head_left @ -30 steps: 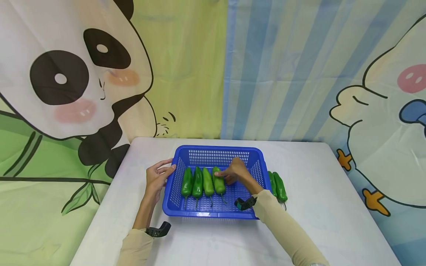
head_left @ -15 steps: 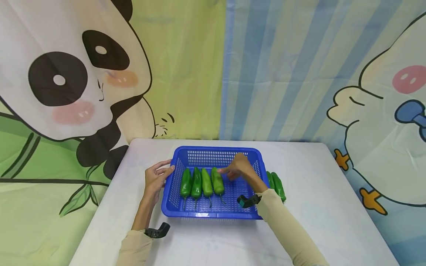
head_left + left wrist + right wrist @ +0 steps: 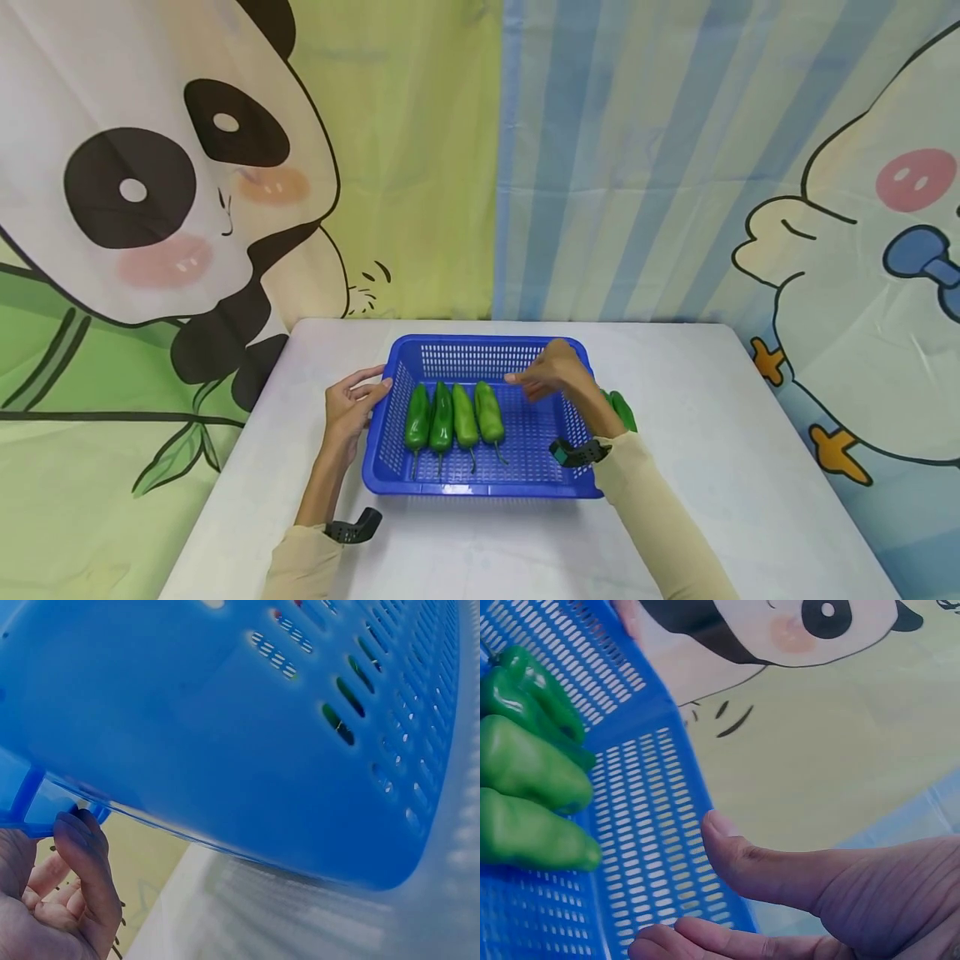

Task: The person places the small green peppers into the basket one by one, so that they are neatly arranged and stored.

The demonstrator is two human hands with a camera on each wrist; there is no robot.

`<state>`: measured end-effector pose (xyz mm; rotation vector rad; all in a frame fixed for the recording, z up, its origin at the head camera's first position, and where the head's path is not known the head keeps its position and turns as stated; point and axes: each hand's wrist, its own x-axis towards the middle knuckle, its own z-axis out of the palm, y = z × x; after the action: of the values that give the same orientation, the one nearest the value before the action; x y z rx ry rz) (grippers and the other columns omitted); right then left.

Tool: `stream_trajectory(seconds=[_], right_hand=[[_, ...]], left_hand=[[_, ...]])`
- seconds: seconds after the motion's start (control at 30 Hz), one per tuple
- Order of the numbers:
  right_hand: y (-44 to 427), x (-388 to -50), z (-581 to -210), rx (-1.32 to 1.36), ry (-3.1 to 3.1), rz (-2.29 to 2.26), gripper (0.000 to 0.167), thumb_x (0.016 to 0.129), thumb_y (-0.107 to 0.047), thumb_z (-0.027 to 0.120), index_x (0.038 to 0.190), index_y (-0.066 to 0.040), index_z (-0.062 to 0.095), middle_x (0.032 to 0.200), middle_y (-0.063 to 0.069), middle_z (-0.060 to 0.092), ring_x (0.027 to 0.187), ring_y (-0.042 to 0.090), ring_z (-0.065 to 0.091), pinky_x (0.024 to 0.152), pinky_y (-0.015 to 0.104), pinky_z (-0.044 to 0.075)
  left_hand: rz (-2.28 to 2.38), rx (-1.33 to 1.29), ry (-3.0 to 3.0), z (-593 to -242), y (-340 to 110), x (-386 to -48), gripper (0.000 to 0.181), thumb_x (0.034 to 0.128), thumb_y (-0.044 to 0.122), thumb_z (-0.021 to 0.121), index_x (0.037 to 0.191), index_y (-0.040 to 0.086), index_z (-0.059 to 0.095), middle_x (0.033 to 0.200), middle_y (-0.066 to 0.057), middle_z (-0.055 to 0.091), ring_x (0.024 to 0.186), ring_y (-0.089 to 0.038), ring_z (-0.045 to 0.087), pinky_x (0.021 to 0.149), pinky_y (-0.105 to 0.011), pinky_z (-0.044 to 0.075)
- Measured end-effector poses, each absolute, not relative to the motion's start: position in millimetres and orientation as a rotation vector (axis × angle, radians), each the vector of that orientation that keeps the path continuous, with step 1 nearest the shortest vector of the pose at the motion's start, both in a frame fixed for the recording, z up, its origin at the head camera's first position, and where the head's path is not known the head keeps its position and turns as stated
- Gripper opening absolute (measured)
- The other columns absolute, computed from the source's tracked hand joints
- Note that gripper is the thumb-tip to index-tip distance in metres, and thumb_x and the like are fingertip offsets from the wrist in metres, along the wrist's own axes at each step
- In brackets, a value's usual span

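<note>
A blue plastic basket (image 3: 480, 490) with slotted walls stands on the white table. Inside it, several green chili peppers (image 3: 441, 418) lie side by side, stems toward the near edge; the two on the right are lighter green, one being the rightmost pepper (image 3: 489, 413). My left hand (image 3: 351, 410) holds the basket's left rim, thumb on top; the left wrist view shows fingers (image 3: 86, 862) at the rim. My right hand (image 3: 553, 372) hovers over the basket's right half, apart from the peppers, with nothing in it. In the right wrist view its thumb (image 3: 780, 874) points out straight.
Just right of the basket, more green peppers (image 3: 622, 410) lie on the table (image 3: 697, 467), partly hidden by my right forearm. Behind the table hangs a cartoon-printed cloth (image 3: 420, 167). Each wrist carries a black camera mount (image 3: 354, 527).
My right hand has let go of the rightmost pepper in the basket and moved right and up from it. My left hand stays on the rim. The head view has shifted slightly.
</note>
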<state>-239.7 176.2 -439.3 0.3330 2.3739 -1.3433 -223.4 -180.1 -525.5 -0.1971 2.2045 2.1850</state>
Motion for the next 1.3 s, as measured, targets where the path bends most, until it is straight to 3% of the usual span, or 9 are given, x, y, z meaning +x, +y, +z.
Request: stream_trajectory(seconds=[0.27,0.47,0.73,0.93,1.13,1.3], right_hand=[[198.8,-231.3,-425.2,0.278,2.339,-1.467,0.053,0.092,-0.025,0.092,0.121,0.015,0.072,0.110,0.028,0.081,0.100,0.040,0.083,0.096,0.051,0.066],[217.3,-224.3,-418.7,0.269,2.315,-1.532,0.048,0.094,-0.029,0.090,0.118,0.010,0.076,0.114,0.026,0.081,0.099,0.036,0.084,0.107,0.056,0.061],[239.7,-214.5,-409.9,0.218,2.324,-1.565,0.050,0.099,-0.030,0.084,0.127,0.010,0.073,0.119,0.025,0.081,0.109,0.038,0.082,0.109,0.057,0.059],[257.8,-206.7,-403.9,0.199,2.361,-1.587,0.062,0.096,-0.033,0.087,0.132,0.013,0.067,0.119,0.025,0.081,0.109,0.037,0.082,0.099,0.050,0.065],[276.0,-194.9,-401.9,0.212,2.381,-1.639,0.061,0.100,-0.029,0.083,0.137,0.016,0.064,0.121,0.027,0.079,0.108,0.036,0.083,0.089,0.040,0.069],[294.3,-183.9,-403.6,0.238,2.368,-1.704,0.062,0.103,-0.026,0.079,0.142,0.017,0.059,0.126,0.024,0.079,0.098,0.020,0.084,0.086,0.033,0.068]], left_hand=[[2.198,-0.186,2.201,-528.1,-179.4,-222.5,0.048,0.1001,0.026,0.083,0.142,0.006,0.070,0.086,0.006,0.082,0.069,-0.009,0.078,0.056,-0.022,0.062],[2.193,-0.179,2.202,-527.3,-181.4,-223.3,0.051,0.1004,0.027,0.083,0.144,0.005,0.068,0.087,0.009,0.082,0.071,-0.009,0.079,0.057,-0.023,0.063],[2.192,-0.182,2.199,-526.7,-182.6,-223.1,0.050,0.1005,0.026,0.082,0.144,0.005,0.068,0.086,0.010,0.082,0.071,-0.009,0.079,0.057,-0.023,0.063],[2.198,-0.185,2.201,-526.2,-182.9,-222.3,0.050,0.1006,0.025,0.082,0.144,0.003,0.068,0.086,0.009,0.082,0.071,-0.009,0.079,0.058,-0.024,0.064],[2.202,-0.182,2.196,-525.8,-182.0,-222.2,0.050,0.1010,0.025,0.082,0.144,0.003,0.067,0.086,0.009,0.082,0.071,-0.009,0.080,0.058,-0.023,0.064],[2.205,-0.187,2.182,-525.5,-180.6,-222.1,0.051,0.1009,0.025,0.082,0.144,0.004,0.067,0.086,0.009,0.082,0.071,-0.008,0.079,0.057,-0.023,0.063]])
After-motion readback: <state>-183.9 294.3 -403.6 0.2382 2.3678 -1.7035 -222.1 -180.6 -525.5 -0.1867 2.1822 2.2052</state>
